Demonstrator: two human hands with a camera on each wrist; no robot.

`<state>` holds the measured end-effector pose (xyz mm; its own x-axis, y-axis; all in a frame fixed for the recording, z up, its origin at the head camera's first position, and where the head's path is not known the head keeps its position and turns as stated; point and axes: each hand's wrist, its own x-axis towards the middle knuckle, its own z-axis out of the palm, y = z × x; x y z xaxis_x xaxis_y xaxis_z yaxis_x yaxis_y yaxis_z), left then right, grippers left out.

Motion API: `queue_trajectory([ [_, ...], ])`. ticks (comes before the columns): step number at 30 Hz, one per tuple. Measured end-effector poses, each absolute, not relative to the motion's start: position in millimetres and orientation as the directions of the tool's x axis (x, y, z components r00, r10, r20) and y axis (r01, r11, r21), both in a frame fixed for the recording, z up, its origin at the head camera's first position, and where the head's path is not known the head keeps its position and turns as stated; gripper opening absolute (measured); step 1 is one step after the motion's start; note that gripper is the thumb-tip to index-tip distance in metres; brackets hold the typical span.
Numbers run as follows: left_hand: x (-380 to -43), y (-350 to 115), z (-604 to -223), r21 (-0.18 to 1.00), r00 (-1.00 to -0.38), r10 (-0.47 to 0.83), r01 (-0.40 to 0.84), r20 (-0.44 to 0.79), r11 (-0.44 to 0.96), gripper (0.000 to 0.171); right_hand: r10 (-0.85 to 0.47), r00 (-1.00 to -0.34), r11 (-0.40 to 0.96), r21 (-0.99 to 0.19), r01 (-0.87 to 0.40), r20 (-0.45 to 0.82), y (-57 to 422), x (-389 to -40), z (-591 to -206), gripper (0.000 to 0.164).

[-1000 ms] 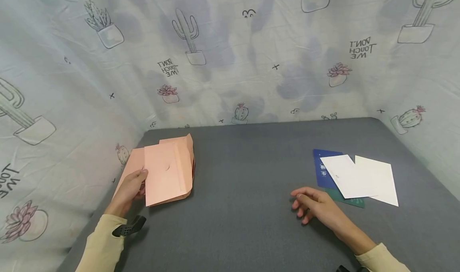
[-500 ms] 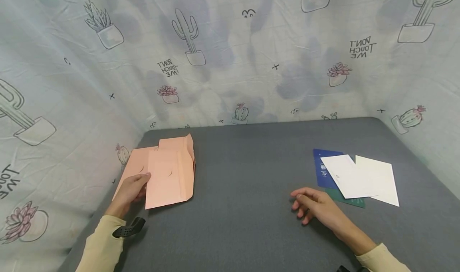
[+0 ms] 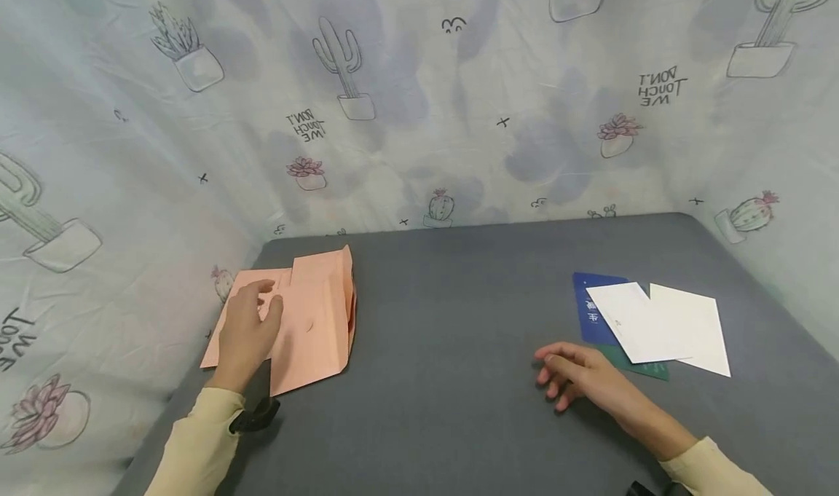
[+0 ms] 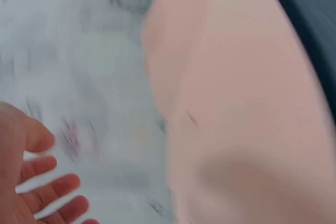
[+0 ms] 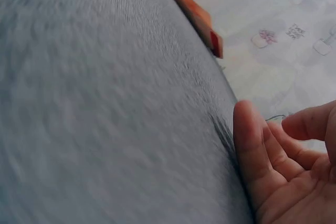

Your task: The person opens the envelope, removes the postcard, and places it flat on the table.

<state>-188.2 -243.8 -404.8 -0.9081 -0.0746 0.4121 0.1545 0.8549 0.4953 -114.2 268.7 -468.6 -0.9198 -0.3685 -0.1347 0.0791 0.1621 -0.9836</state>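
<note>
Pink paper envelopes (image 3: pixel 308 347) overlap in a loose pile at the left of the grey table, each with a flap or a half-round notch where it shows. Just over the pile is my left hand (image 3: pixel 245 332), its thumb and fingers apart with nothing between them. The left wrist view is blurred, but there too the left hand (image 4: pixel 37 177) is apart from the pink paper (image 4: pixel 236 93). My right hand (image 3: pixel 583 379) rests on the table with relaxed fingers and holds nothing. It lies near the green card (image 3: pixel 649 369).
Two white cards (image 3: pixel 632 325) partly cover a blue card (image 3: pixel 593 325) and the green card at the right. A grey cloth (image 3: pixel 432 350) covers the table. Pale curtains (image 3: pixel 419 103) printed with cacti stand around the back and sides.
My left hand has let go of the front envelope and lifted up and slightly right. That envelope now lies a little lower on the pile. The right hand has barely moved.
</note>
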Motion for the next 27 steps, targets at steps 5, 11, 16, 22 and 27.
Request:
queue_trajectory([
  [5,-194.7,-196.3,-383.6,0.325,-0.835,0.239,0.433,0.495,0.841,0.047,-0.42,-0.895,0.222,-0.973,0.059,-0.15,276.9,-118.7,-453.7,0.047],
  [11,-198.4,-133.7,-367.4,0.171,-0.776,0.522,0.603,0.353,0.779,0.06,-0.408,-0.912,0.331,-0.927,-0.177,0.028,284.8,-126.0,-418.8,0.04],
  [16,-201.1,-96.7,-369.6,0.124,-0.72,0.647,0.687,0.25,0.716,0.067,-0.322,-0.935,0.58,-0.748,-0.321,0.151,284.2,-131.2,-391.0,0.04],
  [22,-199.1,-76.6,-370.6,0.135,-0.701,0.683,0.711,0.204,0.69,0.071,-0.343,-0.881,0.793,-0.403,-0.457,0.325,279.5,-141.5,-382.0,0.064],
  [27,-197.4,-73.4,-369.8,0.144,-0.707,0.69,0.707,0.153,0.692,0.07,-0.425,-0.791,0.832,-0.153,-0.533,0.44,278.7,-149.9,-388.1,0.073],
])
